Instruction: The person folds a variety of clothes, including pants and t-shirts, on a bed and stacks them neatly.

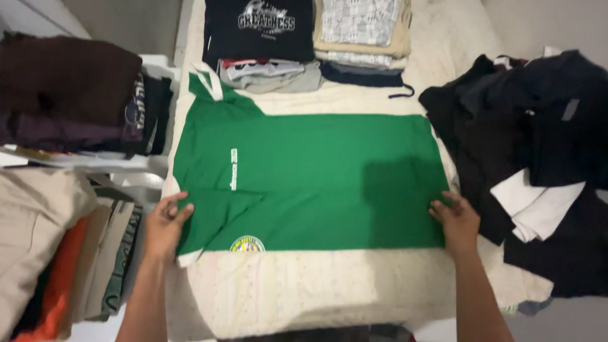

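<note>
Green jersey spread flat on the bed

My left hand [166,223] and right hand [455,220] pinch the green jersey's [316,171] near corners, keeping it taut.

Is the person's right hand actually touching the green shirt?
Touching. The head view shows the right hand with its fingers lying on the near right corner of the green shirt, which lies flat on the cream-covered table.
</note>
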